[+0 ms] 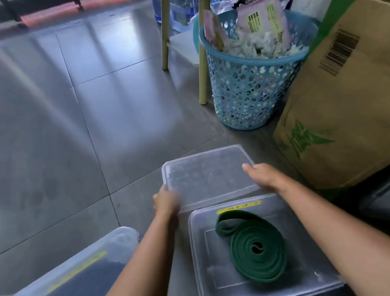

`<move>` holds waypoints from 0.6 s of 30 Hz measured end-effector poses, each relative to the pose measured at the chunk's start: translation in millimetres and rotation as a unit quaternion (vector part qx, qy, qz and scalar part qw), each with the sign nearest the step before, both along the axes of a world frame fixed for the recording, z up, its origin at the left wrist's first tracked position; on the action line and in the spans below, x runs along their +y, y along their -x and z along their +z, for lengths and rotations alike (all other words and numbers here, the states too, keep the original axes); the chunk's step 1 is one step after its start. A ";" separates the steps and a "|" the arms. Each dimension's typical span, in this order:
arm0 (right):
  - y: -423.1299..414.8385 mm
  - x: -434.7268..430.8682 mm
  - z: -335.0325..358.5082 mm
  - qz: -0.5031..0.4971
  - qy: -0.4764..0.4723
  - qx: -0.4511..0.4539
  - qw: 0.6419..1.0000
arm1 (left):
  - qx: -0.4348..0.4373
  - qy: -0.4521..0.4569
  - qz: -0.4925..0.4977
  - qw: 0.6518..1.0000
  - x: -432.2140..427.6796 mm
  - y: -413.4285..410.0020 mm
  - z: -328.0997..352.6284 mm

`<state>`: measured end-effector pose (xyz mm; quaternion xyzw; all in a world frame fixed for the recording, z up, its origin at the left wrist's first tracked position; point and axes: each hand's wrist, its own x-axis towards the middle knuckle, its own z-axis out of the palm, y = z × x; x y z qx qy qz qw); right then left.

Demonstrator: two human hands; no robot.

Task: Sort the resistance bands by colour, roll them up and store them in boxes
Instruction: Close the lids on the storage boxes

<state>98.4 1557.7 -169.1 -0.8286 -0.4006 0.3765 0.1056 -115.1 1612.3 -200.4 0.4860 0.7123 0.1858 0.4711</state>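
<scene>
Now a clear plastic lid [205,172] is gripped by left hand [166,200] and right hand [265,176]; the loose-looped green band [244,258] behind the fingers [248,167] could be trapped.

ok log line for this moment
left hand holds lid | right hand holds lid | green band rolled, in open box | lid off

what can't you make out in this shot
All in the head view:
- yellow label on the open box: writing too small and blurred to read.
- lidded box at lower left: dark contents smeared by blur, cut off by the frame edge, partly behind the left forearm.
- pink packets in the blue basket: print blurred.
</scene>
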 end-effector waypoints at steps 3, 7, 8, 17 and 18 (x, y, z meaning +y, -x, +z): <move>-10.5 -3.1 37.7 -0.046 -0.155 0.050 0.986 | -0.018 -0.135 -0.009 0.991 0.5 -6.2 41.2; -7.3 -83.4 45.5 -0.164 -0.233 -0.140 0.948 | -0.028 -0.208 -0.107 0.972 -73.9 -5.1 58.0; 1.7 -114.2 37.1 -0.180 -0.223 -0.182 0.941 | -0.013 -0.208 -0.117 0.971 -104.2 0.1 51.6; 25.1 -215.9 -30.9 -0.185 -0.225 -0.280 0.915 | -0.023 -0.218 -0.035 0.975 -228.2 19.9 15.2; 25.1 -215.8 -25.7 -0.186 -0.226 -0.263 0.919 | -0.044 -0.199 -0.036 0.978 -229.2 20.8 19.3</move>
